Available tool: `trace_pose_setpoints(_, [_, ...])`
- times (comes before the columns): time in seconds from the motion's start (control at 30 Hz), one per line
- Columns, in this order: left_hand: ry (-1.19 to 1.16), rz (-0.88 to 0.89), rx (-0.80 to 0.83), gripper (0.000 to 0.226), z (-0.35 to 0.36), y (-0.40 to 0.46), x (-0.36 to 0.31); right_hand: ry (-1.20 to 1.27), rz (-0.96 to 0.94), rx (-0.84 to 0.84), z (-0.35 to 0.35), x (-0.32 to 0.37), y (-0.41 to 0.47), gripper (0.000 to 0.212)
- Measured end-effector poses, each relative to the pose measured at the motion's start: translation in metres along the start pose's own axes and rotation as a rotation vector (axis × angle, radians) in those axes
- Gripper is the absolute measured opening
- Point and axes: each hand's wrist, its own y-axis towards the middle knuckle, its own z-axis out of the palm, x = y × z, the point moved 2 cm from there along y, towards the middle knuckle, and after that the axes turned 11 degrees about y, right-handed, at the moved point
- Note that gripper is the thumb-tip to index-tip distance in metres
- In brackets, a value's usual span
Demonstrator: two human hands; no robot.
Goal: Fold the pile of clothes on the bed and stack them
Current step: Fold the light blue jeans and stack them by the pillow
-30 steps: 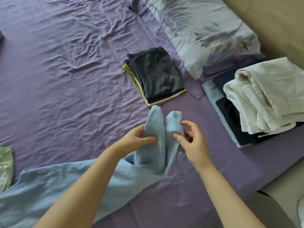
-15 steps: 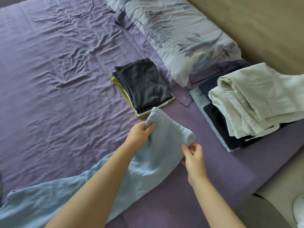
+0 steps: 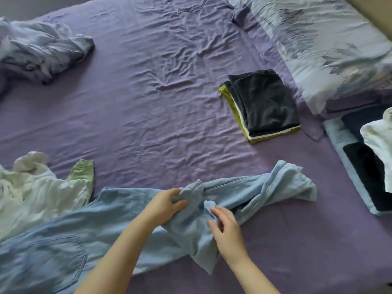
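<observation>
The light blue denim trousers (image 3: 131, 225) have been dropped flat onto the purple bedsheet (image 3: 148, 92). A bunched fold is gripped by the left hand (image 3: 167, 203); cloth is pinched by the right hand (image 3: 224, 228). Leg-straightening probably comes next.

Head view, down over bed (image 3: 148, 81)

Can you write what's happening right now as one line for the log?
step: folding light blue trousers | left hand: grips bunched fabric | right hand: pinches fabric | dark-topped stack: folded | white-green clothes: unfolded
</observation>
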Motion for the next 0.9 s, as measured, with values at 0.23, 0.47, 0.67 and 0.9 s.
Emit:
trace_pose_setpoints(0.23, [0.256,-0.066,-0.07,0.034,0.02,0.002,0.064,-0.289,0.0,0.061,0.016,-0.002,0.026,0.017])
trace_pose_setpoints(0.47, [0.159,0.132,-0.158,0.05,0.016,0.042,0.03,-0.724,-0.167,0.069,-0.026,0.013,0.098,0.034])
trace_pose_setpoints(0.67, [0.206,0.146,-0.102,0.036,0.024,0.075,-0.007,-1.208,-0.134,0.294,-0.036,0.008,0.148,0.05])
trace_pose_setpoints(0.9, [0.417,0.327,0.154,0.052,0.002,0.112,-0.049,-0.702,-0.275,0.46,-0.071,0.063,0.161,0.018])
